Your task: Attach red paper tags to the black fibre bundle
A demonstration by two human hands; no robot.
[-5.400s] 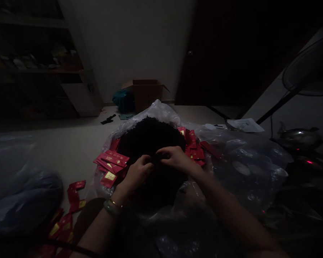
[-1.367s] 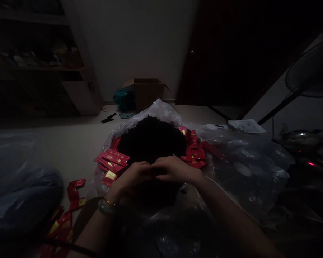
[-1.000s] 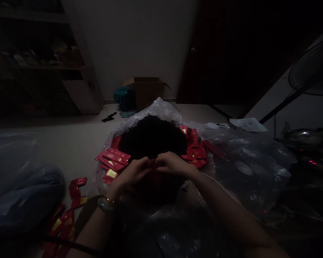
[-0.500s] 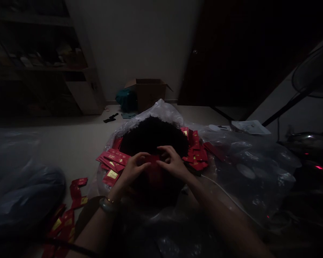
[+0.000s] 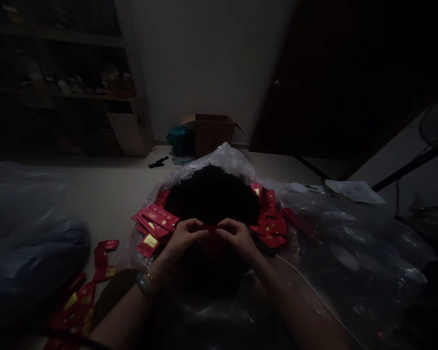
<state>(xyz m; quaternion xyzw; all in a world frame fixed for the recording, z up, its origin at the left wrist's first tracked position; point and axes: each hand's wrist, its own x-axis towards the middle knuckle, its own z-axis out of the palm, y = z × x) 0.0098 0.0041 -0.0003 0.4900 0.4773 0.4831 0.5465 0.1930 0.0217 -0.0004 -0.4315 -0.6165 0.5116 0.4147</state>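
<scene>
My left hand (image 5: 184, 238) and my right hand (image 5: 239, 236) face each other at the near edge of a heap of black, leafy bits (image 5: 213, 194) that looks like loose tea. Between them is a small red packet (image 5: 211, 235), its top edge pinched between thumb and fingers on either side. The packet's lower part fades into shadow. Several red packets with gold labels (image 5: 156, 219) lie left of the heap, close to my left hand. More red packets (image 5: 272, 218) are piled to the right. Clear plastic sheeting (image 5: 226, 154) rises behind the heap.
An open cardboard box (image 5: 213, 131) and a teal bag (image 5: 181, 140) stand by the wall. Red packets (image 5: 102, 260) lie at lower left beside a large plastic bag (image 5: 32, 243). A white cable (image 5: 306, 279) crosses plastic sheeting on the right. Shelves (image 5: 76, 92) stand left.
The view has shifted, so the scene sits further right and lower. My right hand's fingers, raised and spread before, have come down onto the packet's edge. My left hand stays at the packet.
</scene>
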